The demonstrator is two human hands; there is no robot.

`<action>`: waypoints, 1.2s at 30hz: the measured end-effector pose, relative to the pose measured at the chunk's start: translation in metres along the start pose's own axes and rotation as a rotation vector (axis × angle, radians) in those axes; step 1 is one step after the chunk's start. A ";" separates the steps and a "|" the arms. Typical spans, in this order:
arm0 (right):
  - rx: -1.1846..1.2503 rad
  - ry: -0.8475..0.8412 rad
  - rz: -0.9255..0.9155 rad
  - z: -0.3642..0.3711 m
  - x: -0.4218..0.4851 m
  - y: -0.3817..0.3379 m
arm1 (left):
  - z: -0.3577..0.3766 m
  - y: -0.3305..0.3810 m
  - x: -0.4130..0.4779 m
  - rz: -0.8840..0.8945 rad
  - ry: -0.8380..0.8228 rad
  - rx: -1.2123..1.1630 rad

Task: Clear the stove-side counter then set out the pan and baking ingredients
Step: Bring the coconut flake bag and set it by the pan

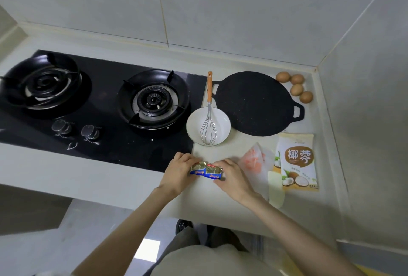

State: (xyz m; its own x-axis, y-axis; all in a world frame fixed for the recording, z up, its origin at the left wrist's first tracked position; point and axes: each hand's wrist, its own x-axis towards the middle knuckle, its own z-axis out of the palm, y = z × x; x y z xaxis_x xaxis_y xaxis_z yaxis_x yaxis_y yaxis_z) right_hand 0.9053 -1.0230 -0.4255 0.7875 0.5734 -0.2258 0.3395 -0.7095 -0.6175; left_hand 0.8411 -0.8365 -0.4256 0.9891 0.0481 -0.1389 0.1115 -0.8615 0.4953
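Both hands hold a foil-wrapped butter pack [206, 171], gold on top with blue sides, just above the counter's front. My left hand [178, 171] grips its left end and my right hand [231, 175] grips its right end. Behind it a white bowl [194, 126] holds a whisk [208, 121] with an orange handle. A flat black pan [254, 103] with two side handles lies further right. Several brown eggs [295, 87] sit in the back corner. A coconut flake bag [297, 162] lies at the right, beside a clear bag [255, 161] with pink contents.
A black two-burner gas stove [99, 108] fills the counter to the left, with two knobs [76, 130] near its front. Tiled walls close the back and right side. A pale yellow sheet [276, 187] lies near the counter's front edge.
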 end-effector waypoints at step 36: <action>-0.516 0.164 0.279 -0.051 -0.075 0.097 | 0.043 0.138 0.078 -0.129 -0.229 -0.217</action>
State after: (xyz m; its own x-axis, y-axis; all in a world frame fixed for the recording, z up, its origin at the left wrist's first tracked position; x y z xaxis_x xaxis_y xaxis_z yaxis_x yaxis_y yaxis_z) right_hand 0.9053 -1.1552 -0.4301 0.9378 0.2954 -0.1823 0.2818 -0.9546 -0.0971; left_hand 0.9300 -0.9733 -0.4050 0.9211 0.0136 -0.3891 0.2764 -0.7266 0.6290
